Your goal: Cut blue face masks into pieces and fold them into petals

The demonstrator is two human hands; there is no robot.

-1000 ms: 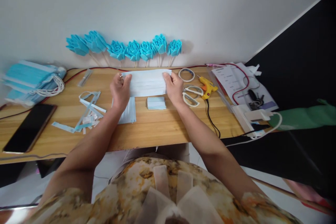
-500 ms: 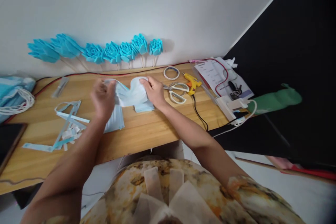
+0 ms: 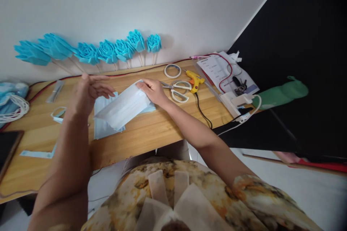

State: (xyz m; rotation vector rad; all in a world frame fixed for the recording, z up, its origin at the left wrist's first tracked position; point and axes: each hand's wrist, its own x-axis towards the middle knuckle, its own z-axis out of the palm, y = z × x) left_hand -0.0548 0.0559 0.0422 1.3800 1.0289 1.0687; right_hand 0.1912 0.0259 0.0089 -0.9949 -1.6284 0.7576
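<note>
Between the thumb and fingers of my right hand (image 3: 152,90) is one end of a pale blue face mask sheet (image 3: 127,106), which hangs down to the left at a slant. Under it, another flat light blue mask sheet (image 3: 101,130) lies on the table. More folded blue material (image 3: 149,108) shows partly beneath my right hand. My left hand (image 3: 93,90) is open with its fingers spread, holding nothing, just above the left part of the flat sheet. White-handled scissors (image 3: 180,90) rest just right of my right hand.
Blue flowers on sticks (image 3: 107,51) lean along the wall. A tape roll (image 3: 172,70), a yellow glue gun (image 3: 195,81) and a power strip (image 3: 233,104) are at the right. Cut strips (image 3: 38,154), a black tablet-like object (image 3: 8,148) and bundled white cords (image 3: 17,106) sit left.
My left hand has let go of the mask sheet and opened. The sheet, earlier stretched between both hands, now hangs from my right hand only. The view has shifted slightly.
</note>
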